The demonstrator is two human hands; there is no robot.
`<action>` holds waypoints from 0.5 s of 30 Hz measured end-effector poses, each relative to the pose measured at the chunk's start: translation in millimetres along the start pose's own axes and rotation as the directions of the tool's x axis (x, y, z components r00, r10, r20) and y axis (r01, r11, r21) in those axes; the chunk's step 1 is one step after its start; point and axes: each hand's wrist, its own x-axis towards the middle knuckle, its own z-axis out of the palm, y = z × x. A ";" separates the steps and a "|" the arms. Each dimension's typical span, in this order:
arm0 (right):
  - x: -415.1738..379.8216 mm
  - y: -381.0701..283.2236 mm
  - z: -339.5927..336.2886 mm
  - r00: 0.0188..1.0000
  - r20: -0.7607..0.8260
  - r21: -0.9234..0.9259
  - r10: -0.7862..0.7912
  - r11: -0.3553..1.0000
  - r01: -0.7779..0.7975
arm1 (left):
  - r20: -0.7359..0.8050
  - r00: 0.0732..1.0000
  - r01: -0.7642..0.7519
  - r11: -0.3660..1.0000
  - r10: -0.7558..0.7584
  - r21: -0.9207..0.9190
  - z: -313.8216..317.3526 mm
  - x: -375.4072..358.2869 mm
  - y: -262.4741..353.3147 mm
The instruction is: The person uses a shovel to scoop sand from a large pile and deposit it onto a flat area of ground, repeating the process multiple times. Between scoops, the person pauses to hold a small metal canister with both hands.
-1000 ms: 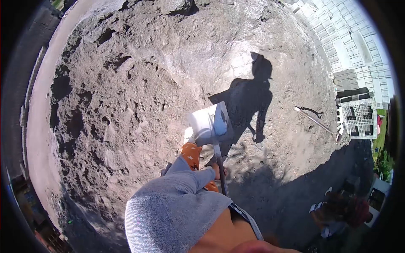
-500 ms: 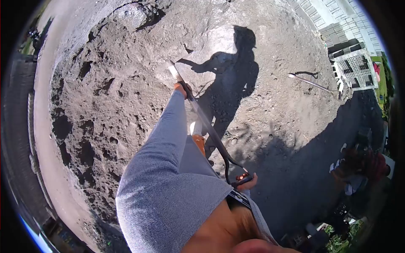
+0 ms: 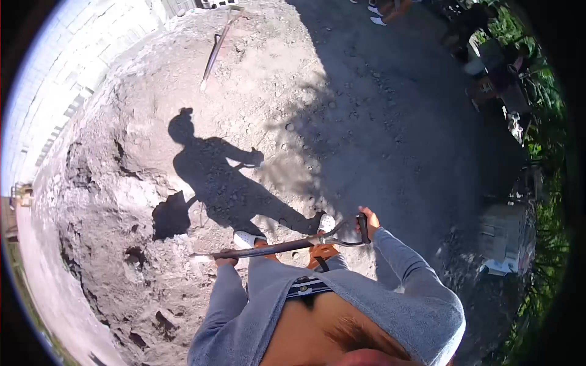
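I hold a shovel (image 3: 274, 249) crosswise in front of my waist, its dark shaft nearly level. My left hand (image 3: 226, 259) is closed around the shaft low down, near the bright blade end (image 3: 200, 258) at the left. At the other end, my right hand (image 3: 370, 221) is wrapped round the dark D-shaped handle (image 3: 363, 230). The blade is seen nearly edge-on, while its broad shape shows in the shadow (image 3: 171, 216) on the soil. My white clogs (image 3: 246, 238) stand on the ground just beyond the shaft.
A second long-handled tool (image 3: 215, 56) lies on the dirt ahead. Rough, lumpy soil (image 3: 116, 262) rises at left, with pale blocks (image 3: 79, 61) behind it. People (image 3: 384, 11) are at the shaded upper right. A pale box-like object (image 3: 503, 235) stands at right by greenery.
My view and body have turned to the right. The shovel has swung from slanting away with its blade end ahead to lying crosswise at my waist; both hands keep their holds.
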 end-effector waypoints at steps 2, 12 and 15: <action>17.6 -23.3 -62.9 0.996 0.089 -0.004 0.002 1.000 -0.002 | -0.047 0.977 0.198 0.968 -0.208 -0.153 6.6 1.9 -41.2; 88.4 -167.8 -288.0 0.939 0.199 0.127 -0.280 0.957 0.259 | -0.003 0.999 0.045 0.813 -0.053 0.581 108.0 -5.4 -413.8; 135.8 -208.9 -344.4 0.856 0.182 0.164 -0.485 0.873 0.460 | 0.044 0.994 0.036 0.698 -0.097 0.715 146.0 -23.1 -517.5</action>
